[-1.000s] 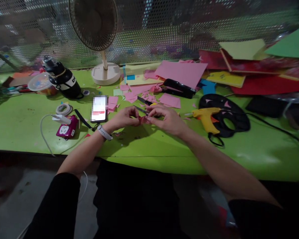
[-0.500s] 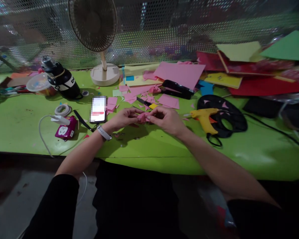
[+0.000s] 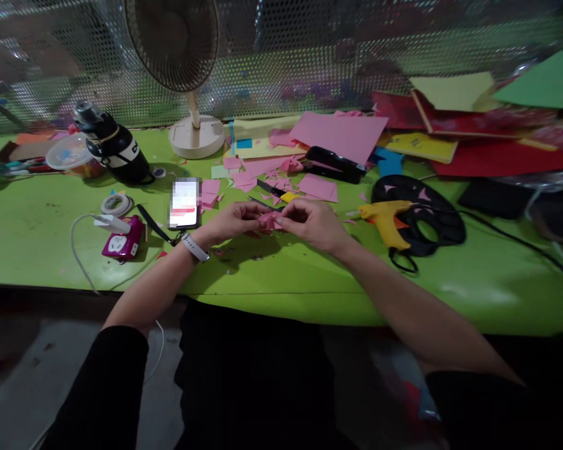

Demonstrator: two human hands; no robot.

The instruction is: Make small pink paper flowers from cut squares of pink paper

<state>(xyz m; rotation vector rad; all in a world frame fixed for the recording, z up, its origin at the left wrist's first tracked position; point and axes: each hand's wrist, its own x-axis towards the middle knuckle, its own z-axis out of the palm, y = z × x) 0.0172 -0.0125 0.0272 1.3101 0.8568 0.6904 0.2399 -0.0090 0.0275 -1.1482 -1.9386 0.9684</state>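
Note:
A small folded piece of pink paper (image 3: 269, 220) is pinched between my two hands, above the front part of the green table (image 3: 286, 269). My left hand (image 3: 233, 222) grips its left side with thumb and fingers. On the other side, my right hand (image 3: 310, 224) holds it between thumb and forefinger. Just beyond the hands lies a cutter with a yellow handle (image 3: 288, 197), partly hidden by my right hand. Pink paper scraps (image 3: 244, 180) are scattered behind it. The exact shape of the folded paper is too small to make out.
To the right, a yellow glue gun (image 3: 387, 222) rests on a black pad (image 3: 434, 212). A black stapler (image 3: 335, 165) lies behind my hands. Leftward are a phone (image 3: 184, 203), a purple power adapter (image 3: 122, 240), a tape roll (image 3: 116, 204), a bottle (image 3: 115, 150) and a fan (image 3: 196, 137).
Both hands keep their hold on the pink paper, which looks slightly turned between the fingers. The whole view has shifted a little.

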